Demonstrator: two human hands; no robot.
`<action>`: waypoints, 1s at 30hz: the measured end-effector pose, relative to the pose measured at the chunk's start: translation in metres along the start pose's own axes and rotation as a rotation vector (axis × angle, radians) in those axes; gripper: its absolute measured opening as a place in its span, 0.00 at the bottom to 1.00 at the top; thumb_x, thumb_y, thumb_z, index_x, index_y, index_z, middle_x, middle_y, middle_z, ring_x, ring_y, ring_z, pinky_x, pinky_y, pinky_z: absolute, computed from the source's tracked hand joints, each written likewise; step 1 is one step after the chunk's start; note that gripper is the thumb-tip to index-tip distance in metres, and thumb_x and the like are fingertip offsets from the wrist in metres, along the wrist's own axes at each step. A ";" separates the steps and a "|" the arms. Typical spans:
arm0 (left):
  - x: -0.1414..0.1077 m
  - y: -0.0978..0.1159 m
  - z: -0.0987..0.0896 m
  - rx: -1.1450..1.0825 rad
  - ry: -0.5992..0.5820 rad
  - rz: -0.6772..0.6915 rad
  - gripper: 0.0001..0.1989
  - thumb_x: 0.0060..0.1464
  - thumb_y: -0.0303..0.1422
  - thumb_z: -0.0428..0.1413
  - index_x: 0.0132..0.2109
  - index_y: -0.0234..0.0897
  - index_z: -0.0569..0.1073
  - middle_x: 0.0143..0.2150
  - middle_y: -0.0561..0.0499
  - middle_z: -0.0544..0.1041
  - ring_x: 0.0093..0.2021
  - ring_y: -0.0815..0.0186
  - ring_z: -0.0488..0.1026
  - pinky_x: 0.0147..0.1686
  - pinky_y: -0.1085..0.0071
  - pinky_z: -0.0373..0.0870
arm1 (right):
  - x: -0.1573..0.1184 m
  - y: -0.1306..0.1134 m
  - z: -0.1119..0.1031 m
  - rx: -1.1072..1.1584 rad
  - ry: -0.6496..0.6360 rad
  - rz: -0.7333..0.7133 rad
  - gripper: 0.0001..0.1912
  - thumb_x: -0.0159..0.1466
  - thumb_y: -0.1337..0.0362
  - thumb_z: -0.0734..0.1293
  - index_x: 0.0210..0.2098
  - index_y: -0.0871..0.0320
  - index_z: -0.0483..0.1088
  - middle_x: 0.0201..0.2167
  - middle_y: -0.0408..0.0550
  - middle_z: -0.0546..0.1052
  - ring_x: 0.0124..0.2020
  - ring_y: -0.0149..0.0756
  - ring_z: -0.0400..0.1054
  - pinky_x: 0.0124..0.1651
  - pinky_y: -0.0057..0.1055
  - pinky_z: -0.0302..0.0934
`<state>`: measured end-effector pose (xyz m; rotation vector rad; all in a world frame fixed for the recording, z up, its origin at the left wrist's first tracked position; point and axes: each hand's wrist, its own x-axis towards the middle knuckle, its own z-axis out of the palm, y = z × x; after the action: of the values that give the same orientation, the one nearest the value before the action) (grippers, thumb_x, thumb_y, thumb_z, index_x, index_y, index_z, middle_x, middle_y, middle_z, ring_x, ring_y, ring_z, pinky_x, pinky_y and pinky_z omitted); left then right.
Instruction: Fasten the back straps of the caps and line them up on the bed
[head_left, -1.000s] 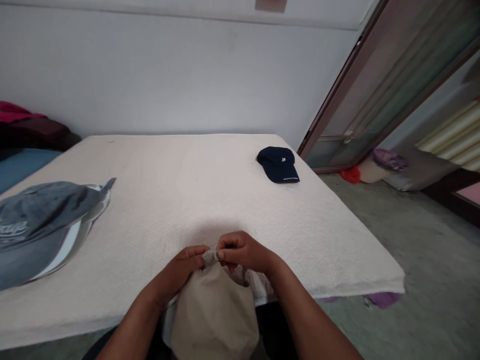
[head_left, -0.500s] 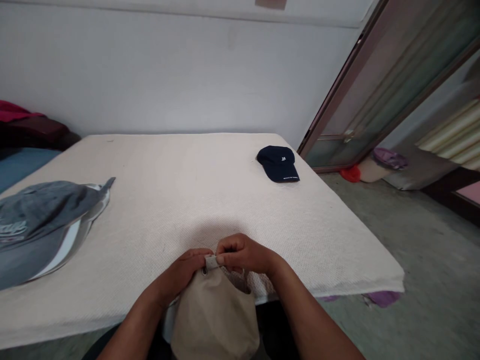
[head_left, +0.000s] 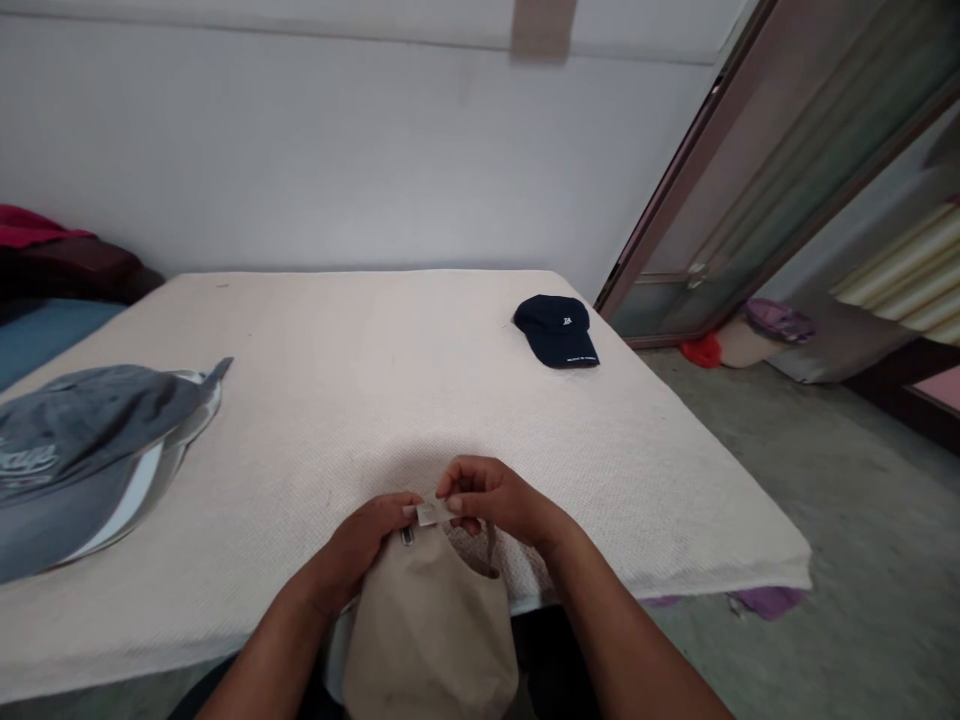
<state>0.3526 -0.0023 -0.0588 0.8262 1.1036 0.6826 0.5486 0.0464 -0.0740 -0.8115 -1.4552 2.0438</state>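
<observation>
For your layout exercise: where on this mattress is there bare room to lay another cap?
The wide middle of the mattress is bare, between the grey cap and navy cap. It is crowded at the near edge, where both hands work the beige cap.

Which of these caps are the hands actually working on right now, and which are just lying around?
In hand:
- beige cap, at the near edge
- its back strap, pinched between left hand and right hand

Lying about:
- navy cap, far right on the white mattress
- grey cap, at left
</observation>
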 end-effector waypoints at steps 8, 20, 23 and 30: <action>0.001 0.004 0.008 -0.049 -0.048 0.017 0.11 0.47 0.34 0.56 0.37 0.33 0.76 0.30 0.48 0.76 0.31 0.62 0.71 0.35 0.68 0.65 | 0.005 0.001 0.007 -0.021 -0.031 -0.034 0.12 0.56 0.59 0.69 0.37 0.60 0.69 0.25 0.40 0.68 0.21 0.23 0.58 0.25 0.23 0.54; 0.009 -0.014 -0.009 -0.068 0.059 0.104 0.10 0.46 0.36 0.59 0.31 0.38 0.65 0.25 0.58 0.67 0.23 0.71 0.62 0.24 0.75 0.57 | 0.005 -0.002 0.015 -0.411 0.091 -0.125 0.11 0.53 0.71 0.68 0.36 0.57 0.70 0.33 0.42 0.71 0.33 0.31 0.62 0.36 0.27 0.57; 0.004 -0.009 -0.007 -0.092 0.056 0.093 0.10 0.48 0.39 0.58 0.34 0.40 0.65 0.25 0.58 0.67 0.23 0.71 0.62 0.23 0.76 0.57 | 0.005 -0.002 0.015 -0.460 0.126 -0.132 0.10 0.53 0.72 0.66 0.35 0.58 0.69 0.32 0.42 0.71 0.33 0.31 0.63 0.36 0.27 0.57; 0.004 -0.008 -0.007 0.086 0.070 0.134 0.14 0.53 0.42 0.54 0.27 0.37 0.66 0.24 0.56 0.65 0.25 0.71 0.59 0.25 0.76 0.57 | 0.001 -0.002 0.021 -0.598 0.169 -0.144 0.10 0.55 0.70 0.65 0.37 0.57 0.70 0.33 0.44 0.73 0.34 0.33 0.65 0.35 0.28 0.56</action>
<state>0.3475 -0.0020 -0.0691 0.9626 1.1545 0.7845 0.5325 0.0342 -0.0670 -1.0382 -1.9867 1.3991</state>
